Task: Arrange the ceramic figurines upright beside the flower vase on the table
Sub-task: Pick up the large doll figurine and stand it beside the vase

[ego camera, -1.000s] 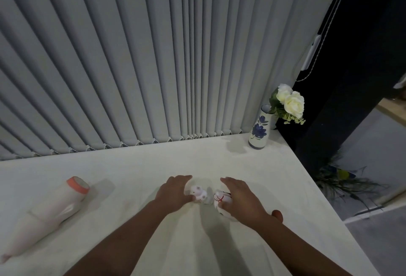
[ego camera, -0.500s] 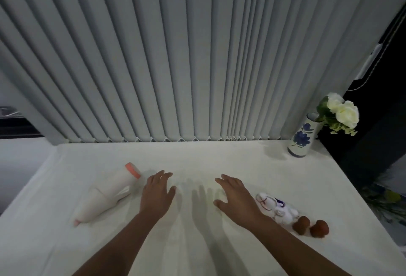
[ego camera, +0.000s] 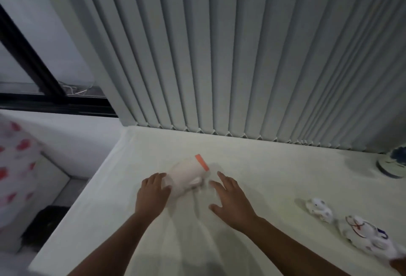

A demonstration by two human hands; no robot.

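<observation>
Hands spread either side of toppled pale figurine (ego camera: 187, 174), frame centre: left hand (ego camera: 152, 192) touching its base end, right hand (ego camera: 230, 201) open just beside, nothing pinched, probably bracketing to stand it. Small figurines (ego camera: 360, 231) lying lower right; vase (ego camera: 393, 165) right edge.

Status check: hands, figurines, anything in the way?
Left hand open, touching the toppled white ceramic figurine with orange band; right hand open beside it. Two small painted white figurines lying far right. Blue-and-white flower vase at frame edge; path clear.
</observation>
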